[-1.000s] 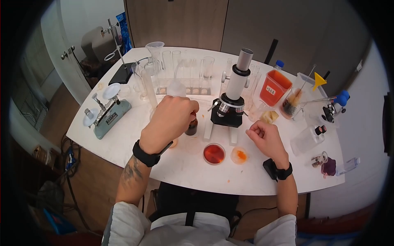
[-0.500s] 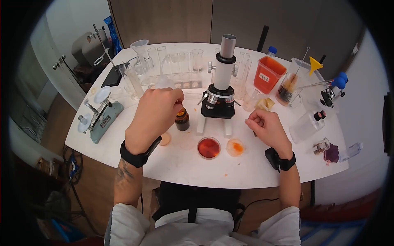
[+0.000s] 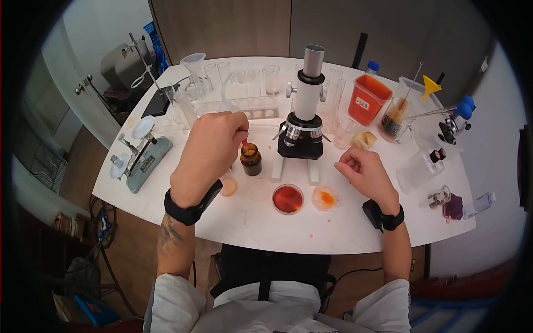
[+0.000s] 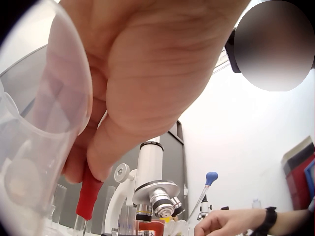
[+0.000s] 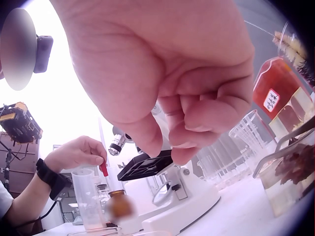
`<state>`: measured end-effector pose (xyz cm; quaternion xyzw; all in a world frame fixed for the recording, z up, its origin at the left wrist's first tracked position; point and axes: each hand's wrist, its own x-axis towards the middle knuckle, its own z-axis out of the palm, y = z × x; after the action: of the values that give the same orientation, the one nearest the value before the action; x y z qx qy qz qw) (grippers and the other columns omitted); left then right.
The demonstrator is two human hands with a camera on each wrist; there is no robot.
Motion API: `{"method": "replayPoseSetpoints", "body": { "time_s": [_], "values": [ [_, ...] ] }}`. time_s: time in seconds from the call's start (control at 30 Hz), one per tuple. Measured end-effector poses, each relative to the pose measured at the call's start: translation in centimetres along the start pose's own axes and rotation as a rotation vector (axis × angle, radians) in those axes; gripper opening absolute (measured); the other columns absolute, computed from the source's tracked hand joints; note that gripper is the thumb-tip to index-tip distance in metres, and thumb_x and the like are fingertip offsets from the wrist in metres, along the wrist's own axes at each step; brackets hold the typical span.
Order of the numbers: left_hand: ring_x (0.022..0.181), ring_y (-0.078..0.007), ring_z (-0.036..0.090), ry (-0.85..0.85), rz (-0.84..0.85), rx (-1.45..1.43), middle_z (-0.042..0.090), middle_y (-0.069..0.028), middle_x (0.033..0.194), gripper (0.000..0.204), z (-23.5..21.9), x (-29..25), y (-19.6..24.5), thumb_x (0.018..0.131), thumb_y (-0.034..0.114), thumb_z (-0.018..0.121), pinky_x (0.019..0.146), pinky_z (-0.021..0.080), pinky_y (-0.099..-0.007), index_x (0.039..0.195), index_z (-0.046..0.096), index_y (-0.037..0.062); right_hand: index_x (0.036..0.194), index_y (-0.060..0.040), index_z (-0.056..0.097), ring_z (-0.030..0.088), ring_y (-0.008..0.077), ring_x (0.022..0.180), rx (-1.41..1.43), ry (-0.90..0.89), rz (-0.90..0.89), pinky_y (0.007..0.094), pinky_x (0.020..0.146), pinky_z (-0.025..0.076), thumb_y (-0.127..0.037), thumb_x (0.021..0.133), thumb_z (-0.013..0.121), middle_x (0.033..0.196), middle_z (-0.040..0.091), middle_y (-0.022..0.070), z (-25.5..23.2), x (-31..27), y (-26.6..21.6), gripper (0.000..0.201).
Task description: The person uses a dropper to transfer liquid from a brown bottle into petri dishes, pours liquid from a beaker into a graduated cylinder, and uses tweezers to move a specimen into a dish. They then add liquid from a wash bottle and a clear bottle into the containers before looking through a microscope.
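Between thumb and fingers my left hand point(image 3: 214, 147) pinches the red rubber bulb point(image 4: 89, 196) of a dropper, whose glass stem shows just below it in the left wrist view. The bulb hangs at the mouth of an uncapped brown glass bottle point(image 3: 251, 164), overlapping its rim in the head view. My right hand point(image 3: 369, 173) hovers right of the microscope point(image 3: 307, 102), its fingers loosely curled with nothing seen between them. In front of the microscope lie a dish of red-orange liquid point(image 3: 287, 200) and a smaller dish with an orange smear point(image 3: 323, 200).
A balance scale point(image 3: 149, 161) stands at the left, with a test-tube rack point(image 3: 261, 108) and glassware behind. To the right are an orange-red container point(image 3: 369, 100), a beaker with brushes point(image 3: 394, 119), a clear bottle point(image 3: 419, 169) and a purple piece point(image 3: 452, 206).
My left hand has shifted up and left off the brown bottle, uncovering its mouth and the red bulb. The right hand stays near its place; the head view has shifted slightly.
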<state>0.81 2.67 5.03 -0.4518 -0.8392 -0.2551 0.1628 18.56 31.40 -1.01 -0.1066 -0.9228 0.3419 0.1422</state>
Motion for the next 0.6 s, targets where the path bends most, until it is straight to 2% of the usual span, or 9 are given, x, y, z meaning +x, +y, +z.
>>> {"method": "replayPoseSetpoints", "body": {
  "time_s": [0.37, 0.47, 0.6],
  "values": [
    [0.082, -0.0304, 0.076, -0.070, -0.030, 0.014, 0.076, -0.0182, 0.090, 0.014, -0.4, -0.1, 0.5, 0.086, 0.001, 0.075, 0.075, 0.058, -0.0366, 0.099, 0.074, -0.0040, 0.090, 0.0039, 0.069, 0.064, 0.0179, 0.063, -0.007, 0.004, -0.019, 0.0307, 0.061, 0.051, -0.014, 0.092, 0.077, 0.072, 0.069, 0.0109, 0.0, -0.1, 0.2, 0.020],
    [0.083, -0.0282, 0.076, -0.033, -0.049, -0.049, 0.077, -0.0167, 0.090, 0.014, -0.6, -0.4, 0.8, 0.087, 0.000, 0.075, 0.075, 0.058, -0.0352, 0.101, 0.073, -0.0044, 0.090, 0.0037, 0.069, 0.064, 0.0186, 0.063, -0.014, 0.000, -0.016, 0.0311, 0.061, 0.051, -0.015, 0.093, 0.077, 0.072, 0.069, 0.0112, -0.1, -0.1, 0.2, 0.020],
    [0.083, -0.0252, 0.076, 0.125, -0.017, -0.046, 0.077, -0.0147, 0.091, 0.014, -2.5, -1.2, 2.4, 0.088, -0.002, 0.075, 0.077, 0.057, -0.0325, 0.102, 0.073, -0.0038, 0.089, 0.0032, 0.069, 0.065, 0.0206, 0.064, -0.005, 0.011, -0.028, 0.0321, 0.062, 0.051, -0.016, 0.093, 0.077, 0.072, 0.069, 0.0118, 0.1, 0.0, 0.6, 0.021]
  ]
}}
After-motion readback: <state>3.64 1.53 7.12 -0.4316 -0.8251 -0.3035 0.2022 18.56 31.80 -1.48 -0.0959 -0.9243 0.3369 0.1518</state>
